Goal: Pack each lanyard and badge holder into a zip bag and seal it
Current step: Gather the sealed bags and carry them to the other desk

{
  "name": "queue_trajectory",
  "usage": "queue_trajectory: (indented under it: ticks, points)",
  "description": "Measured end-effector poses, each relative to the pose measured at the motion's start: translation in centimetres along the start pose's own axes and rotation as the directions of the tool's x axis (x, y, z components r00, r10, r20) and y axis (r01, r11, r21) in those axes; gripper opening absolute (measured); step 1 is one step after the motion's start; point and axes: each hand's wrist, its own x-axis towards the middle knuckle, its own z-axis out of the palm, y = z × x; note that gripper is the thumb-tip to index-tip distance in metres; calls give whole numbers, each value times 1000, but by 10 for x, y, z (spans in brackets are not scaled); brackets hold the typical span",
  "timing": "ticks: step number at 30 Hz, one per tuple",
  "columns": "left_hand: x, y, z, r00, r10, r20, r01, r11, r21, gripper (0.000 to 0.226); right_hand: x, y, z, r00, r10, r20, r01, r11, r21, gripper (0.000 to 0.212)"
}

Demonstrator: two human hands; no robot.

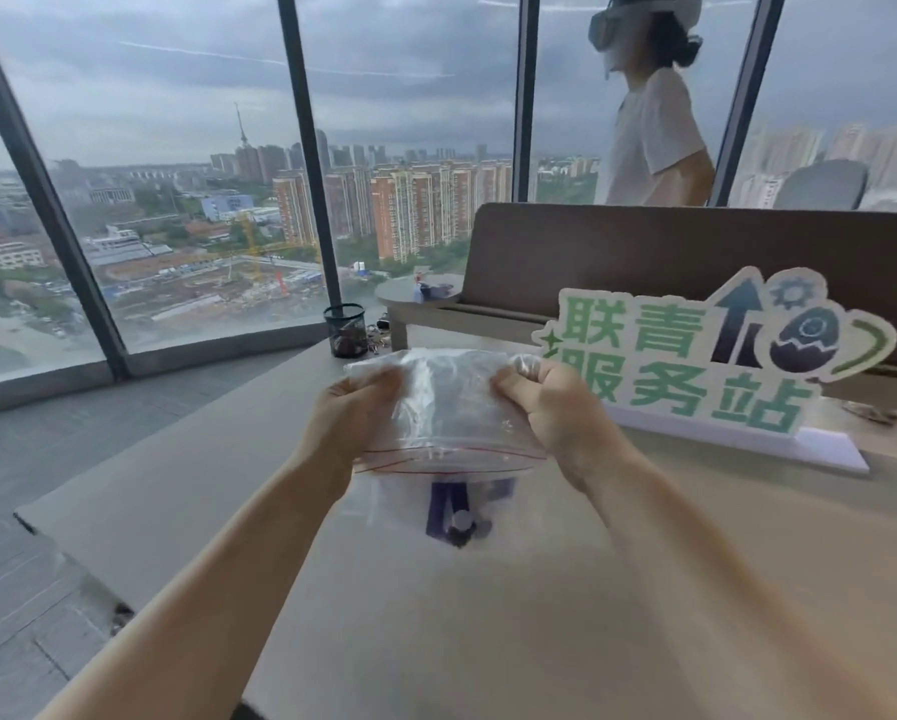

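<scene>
A clear zip bag [451,407] with a red zip line along its near edge is held up above the table. My left hand [355,407] grips its left side and my right hand [545,402] grips its right side. Below the bag, on the pale table [488,615], lies a dark blue lanyard [443,506] with a metal clip and a badge holder, blurred and partly hidden by the bag. I cannot tell whether it lies inside a second clear bag.
A white and green sign [706,366] on a white base stands at the right. A black mesh pen cup [346,330] and small clips sit at the table's far edge. A brown partition [643,252] rises behind; a person with a headset [654,122] stands by the windows.
</scene>
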Motion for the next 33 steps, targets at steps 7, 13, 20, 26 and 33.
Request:
queue_trajectory:
  ticks: [7,13,20,26,33]
  points:
    - [33,53,139,987,19,159,-4,995,-95,5,11,-52,-124,980,-26,-199,32,999,31,28]
    - [35,144,247,942,-7,337,55,990,-133,13,-2,-151,-216,917,40,-397,-14,998,67,21]
    - [-10,229,361,822,-37,568,108,990,-92,6,-75,-242,-307,785,44,-618,5,997,77,38]
    - [-95,240,447,700,-16,714,98,992,-74,23,-180,-268,-367,631,69,-773,90,983,161,14]
    - [-254,235,544,594,-7,805,110,991,-72,15,-345,-274,-449,474,63,-878,100,987,125,23]
